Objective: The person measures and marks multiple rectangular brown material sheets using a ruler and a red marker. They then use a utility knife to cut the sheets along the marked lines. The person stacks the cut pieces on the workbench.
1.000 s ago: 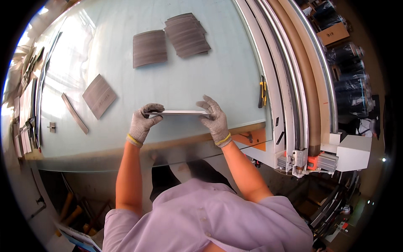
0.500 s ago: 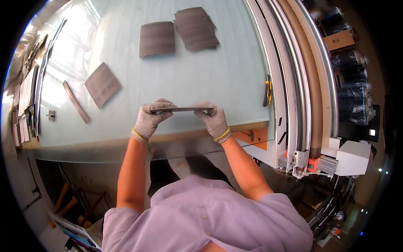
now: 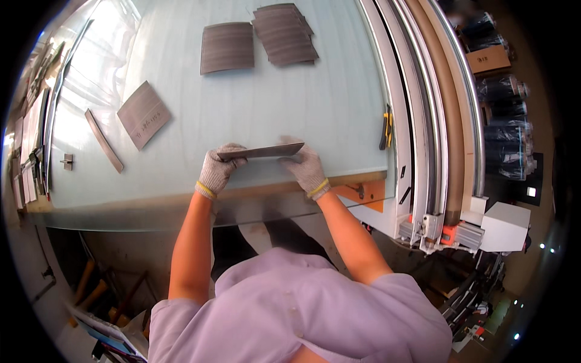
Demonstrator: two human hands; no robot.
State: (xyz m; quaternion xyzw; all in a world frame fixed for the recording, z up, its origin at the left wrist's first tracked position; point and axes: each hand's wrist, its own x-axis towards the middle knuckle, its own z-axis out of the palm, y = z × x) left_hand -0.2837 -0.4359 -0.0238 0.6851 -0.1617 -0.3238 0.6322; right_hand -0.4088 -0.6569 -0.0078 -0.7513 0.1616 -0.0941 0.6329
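A thin grey-brown sheet [image 3: 261, 151] is held up nearly edge-on above the table, its right end a little higher. My left hand [image 3: 221, 168], in a knitted glove with a yellow cuff, pinches its left end between thumb and fingers. At the other end, my gloved right hand [image 3: 305, 166] is loosened: the thumb is apart below the sheet and the blurred fingers reach up behind it. The sheet's right tip shows fully in front of that hand. Whether the right fingers touch the sheet is hidden.
Similar sheets lie in a single-looking pile [image 3: 227, 49] and a fanned pile [image 3: 287, 37] at the far side. A marked sheet [image 3: 144, 115], a narrow strip [image 3: 104, 140] and a small metal piece [image 3: 68, 161] lie left. A yellow-black cutter [image 3: 385, 128] lies right, beside machine rails [image 3: 426, 109].
The right end of the sheet has tilted up. My right hand has gone from pinching that end to a looser, spread grip, while my left hand keeps hold.
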